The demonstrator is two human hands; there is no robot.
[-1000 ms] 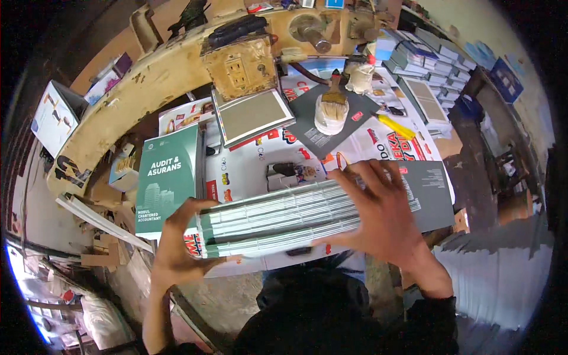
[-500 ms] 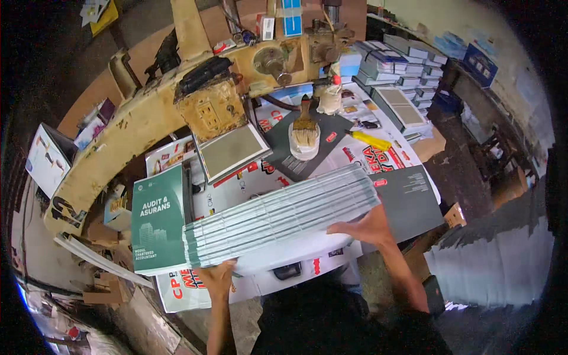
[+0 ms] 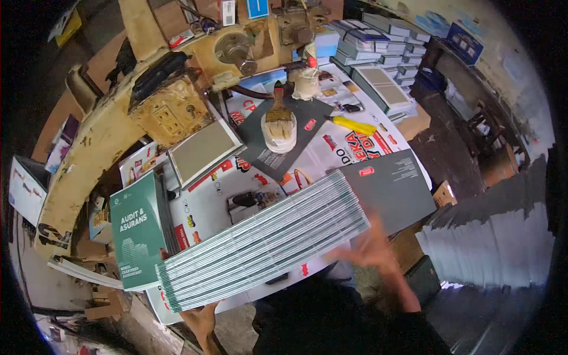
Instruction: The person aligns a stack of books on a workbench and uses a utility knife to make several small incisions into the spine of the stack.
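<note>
A thick row of thin booklets (image 3: 260, 236) stretches across the front of the table, their edges turned up in pale and green stripes. My left hand (image 3: 200, 319) is closed around its left end, with fingertips showing on the far side and the rest below. By the right end is my right hand (image 3: 373, 245), smeared by motion; whether it touches the booklets cannot be made out. Left of the row lies a stack of green-covered booklets (image 3: 139, 228).
A paintbrush (image 3: 279, 109) rests on a white tub (image 3: 280, 139) on a dark cover sheet. Nearby are a yellow-handled tool (image 3: 355, 126) and a white bottle (image 3: 306, 83). A worn cast-metal machine (image 3: 94, 148) curves along the left. Bound book stacks (image 3: 390, 47) stand at back right.
The row of booklets has tipped so more striped edges show, and its left end sits lower. My right hand has gone from gripping the right end to a blur beside it.
</note>
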